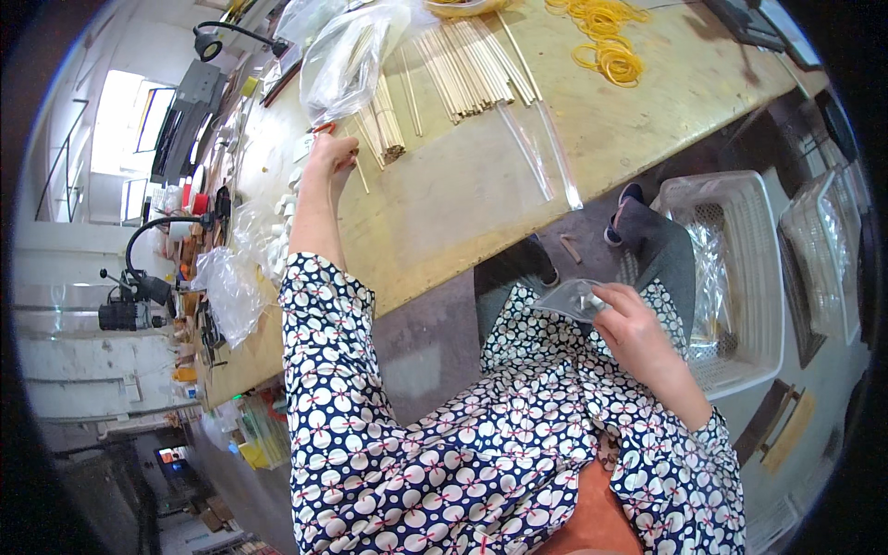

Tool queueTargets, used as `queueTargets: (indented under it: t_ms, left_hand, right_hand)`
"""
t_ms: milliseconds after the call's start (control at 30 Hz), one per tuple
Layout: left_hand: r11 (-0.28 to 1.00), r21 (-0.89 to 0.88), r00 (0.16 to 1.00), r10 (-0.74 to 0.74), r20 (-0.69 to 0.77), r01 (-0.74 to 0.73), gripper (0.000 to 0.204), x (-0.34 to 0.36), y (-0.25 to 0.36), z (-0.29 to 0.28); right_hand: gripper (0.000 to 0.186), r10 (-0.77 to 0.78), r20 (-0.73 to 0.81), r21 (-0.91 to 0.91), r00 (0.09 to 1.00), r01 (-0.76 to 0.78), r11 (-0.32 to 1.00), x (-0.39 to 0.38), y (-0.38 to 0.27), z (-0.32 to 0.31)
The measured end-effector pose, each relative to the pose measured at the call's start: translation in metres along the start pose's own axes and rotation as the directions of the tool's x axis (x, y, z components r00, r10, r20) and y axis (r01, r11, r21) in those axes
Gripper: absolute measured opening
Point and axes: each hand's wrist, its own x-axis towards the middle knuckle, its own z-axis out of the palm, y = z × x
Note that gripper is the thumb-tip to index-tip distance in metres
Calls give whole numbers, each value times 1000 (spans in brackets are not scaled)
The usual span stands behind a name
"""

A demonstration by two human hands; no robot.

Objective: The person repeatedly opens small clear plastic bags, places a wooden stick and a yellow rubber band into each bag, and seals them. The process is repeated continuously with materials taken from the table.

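Observation:
My left hand (333,154) reaches over the table's left side with its fingers curled closed; what they hold, if anything, is hidden. Just beyond its knuckles lies a small orange-red item (324,128). To its right, a bundle of thin pale sticks (381,129) pokes out of a clear plastic bag (347,74). Over my lap, my right hand (634,333) is closed on a small clear plastic bag (566,301), pinched at its edge. Something small and white shows by its fingertips.
More pale sticks (467,69) lie in a row on the yellowish table (444,240), near yellow rings (610,65). Long clear plastic sleeves (536,157) lie by the near edge. A white crate (772,277) stands right. Crumpled plastic (227,287) and a black desk lamp (153,287) are left.

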Motion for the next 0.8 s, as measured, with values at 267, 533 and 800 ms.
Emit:
queueTargets:
  t_ms: [267,533,800]
  left_hand:
    - [561,-797,946,321,-41,-225,17,-123,-15,-37]
    - [342,-674,666,683,-301,-655,20,-342,37,31]
    - [348,-701,676,690,-259,-623,17,-371,66,101]
  right_hand:
    - [9,-91,-10,-58,996,90,994,7,1,-6]
    - [10,-152,7,-90,988,152,984,23,-10,-13]
    - [13,-155,1,-56,988,155,986,28,-17,-15]
